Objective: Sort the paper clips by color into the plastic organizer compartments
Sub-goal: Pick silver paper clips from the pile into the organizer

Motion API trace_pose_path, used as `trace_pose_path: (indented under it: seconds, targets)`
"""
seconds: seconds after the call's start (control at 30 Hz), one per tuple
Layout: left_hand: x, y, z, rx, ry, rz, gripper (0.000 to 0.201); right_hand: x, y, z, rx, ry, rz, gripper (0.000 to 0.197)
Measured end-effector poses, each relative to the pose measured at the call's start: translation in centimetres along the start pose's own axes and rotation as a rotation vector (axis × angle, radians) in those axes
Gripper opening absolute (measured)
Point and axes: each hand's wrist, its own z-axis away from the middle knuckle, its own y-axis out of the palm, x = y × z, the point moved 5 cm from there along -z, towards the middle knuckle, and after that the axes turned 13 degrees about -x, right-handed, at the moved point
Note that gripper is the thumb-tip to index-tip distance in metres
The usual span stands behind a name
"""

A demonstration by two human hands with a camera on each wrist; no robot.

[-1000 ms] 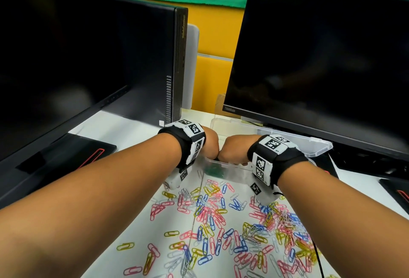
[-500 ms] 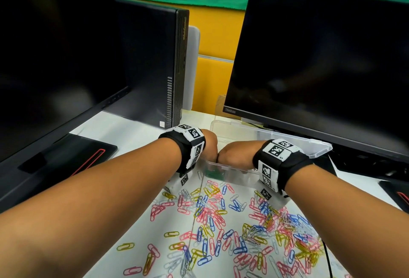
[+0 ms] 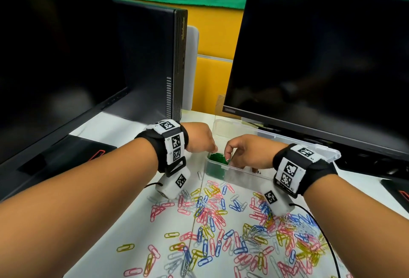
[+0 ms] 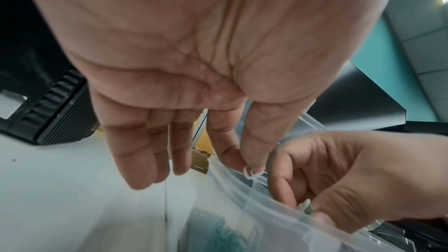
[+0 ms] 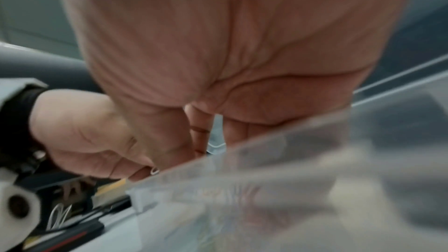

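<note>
A clear plastic organizer stands on the white table under the right monitor. Its left compartment holds green paper clips. Both hands hover over that compartment. My left hand pinches a white paper clip between thumb and forefinger, its other fingers hanging straight. My right hand pinches a green paper clip at the organizer's rim. In the right wrist view the organizer's wall blurs the foreground, and the left hand shows beyond it. Loose mixed clips lie nearer me.
Two dark monitors and a black desktop computer stand close behind the organizer. The organizer's open lid lies back under the right monitor. Black pads flank the white table. A black cable crosses the clip pile.
The hands were knuckle to knuckle over the organizer; now they have parted slightly, with the fingertips turned down over the green compartment.
</note>
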Motion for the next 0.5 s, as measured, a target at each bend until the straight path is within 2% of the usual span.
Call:
trace_pose_path:
  seconds: [0.1, 0.27, 0.4, 0.5]
  targets:
    - [0.7, -0.1, 0.6, -0.043, -0.031, 0.098, 0.038, -1.1, -0.4, 0.5, -0.062, 0.025, -0.066, 0.013]
    - [0.6, 0.9, 0.9, -0.040, -0.022, 0.161, 0.034, -2.2, -0.8, 0.9, -0.150, 0.003, -0.142, 0.011]
    - [-0.2, 1.1, 0.9, -0.096, 0.002, 0.245, 0.020, -1.9, -0.5, 1.3, -0.140, -0.104, -0.055, 0.011]
    - [-0.6, 1.2, 1.2, -0.119, 0.004, 0.169, 0.022, -1.7, -0.5, 1.8, -0.169, -0.162, 0.054, 0.008]
